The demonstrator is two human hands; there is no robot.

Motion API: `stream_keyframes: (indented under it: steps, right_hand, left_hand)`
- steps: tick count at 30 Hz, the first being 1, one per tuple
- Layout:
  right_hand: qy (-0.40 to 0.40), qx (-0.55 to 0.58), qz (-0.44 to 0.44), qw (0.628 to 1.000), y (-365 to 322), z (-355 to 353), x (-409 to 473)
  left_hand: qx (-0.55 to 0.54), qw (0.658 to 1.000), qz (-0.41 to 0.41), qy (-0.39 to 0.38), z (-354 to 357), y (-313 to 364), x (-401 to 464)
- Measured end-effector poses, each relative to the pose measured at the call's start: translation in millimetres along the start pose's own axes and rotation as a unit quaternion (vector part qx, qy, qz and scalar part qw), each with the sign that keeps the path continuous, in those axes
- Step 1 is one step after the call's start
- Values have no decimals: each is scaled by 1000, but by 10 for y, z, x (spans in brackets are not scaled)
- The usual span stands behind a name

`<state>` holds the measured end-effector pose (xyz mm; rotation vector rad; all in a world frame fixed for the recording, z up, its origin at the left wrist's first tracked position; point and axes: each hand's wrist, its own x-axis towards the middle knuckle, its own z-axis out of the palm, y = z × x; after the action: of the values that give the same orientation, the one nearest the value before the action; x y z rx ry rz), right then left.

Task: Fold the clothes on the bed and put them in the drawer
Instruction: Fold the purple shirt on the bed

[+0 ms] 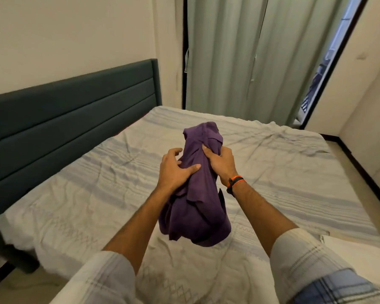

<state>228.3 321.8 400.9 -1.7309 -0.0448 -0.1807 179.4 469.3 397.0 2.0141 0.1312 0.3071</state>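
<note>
Bunched purple shirt (195,189) held up in the air over the middle of the bed (79,194), clear of the sheet, its lower folds hanging loose toward the near edge. Right hand (221,164) on the upper right side of the bundle, grip pressed together around a fistful of the cloth, thumb on the front. Left hand (173,170) against the left side, grip partly spread, thumb laid flat across the front of the cloth, fingers curved round the back edge. Both forearms reaching in from below, pale checked sleeves (298,257) pushed up past the elbows. Orange and black wristband (234,183) on the right wrist, just below the bundle.

Nothing else lying on the bed in view, and nothing between the hands and the mattress. Pale sheet with faint blue-grey stripes and a zigzag pattern near the close edge, creased all over, slightly rucked at the far right corner. Dark teal padded headboard (64,110) with horizontal channels along the left, standing against a plain cream wall (64,34). Pale green curtains (250,58) hanging full length behind the far end of the bed, drawn across most of a dark-framed opening; a narrow strip of daylight (329,53) showing at their right edge. Cream wall on the right, light floor beside the bed with a dark skirting line. No drawer anywhere in sight.
</note>
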Motion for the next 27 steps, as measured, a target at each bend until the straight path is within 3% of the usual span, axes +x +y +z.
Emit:
stream_keyframes:
  steps: [3,8,11,15,18,21,24,27]
  right_hand:
    - [65,31,38,997,-23,-196,62]
    - [129,72,70,987,-65,-585,194]
    - [134,98,67,984,-19,-847,256]
    - [60,113,66,990,94,-1212,242]
    - [-32,52,118,991,220,-1583,159]
    - [-96,-3,145,985,359,-1959,94]
    - [-107,-28,137,984,438,-2234,61]
    - [-157,2,119,980,465,-2485,39]
  left_hand:
    - [34,999,20,-11,231,85,-62]
    - [132,985,-58,-98,617,235,-133]
    - [131,984,-51,-108,818,359,-106]
    - [-26,994,-70,-80,1083,626,-12]
    - [-140,982,-98,-77,1346,852,75]
    - [-215,966,-116,-82,1619,1059,90]
    - [-276,948,-143,-75,1854,1241,69]
    - [-311,933,-166,-80,2053,1352,32]
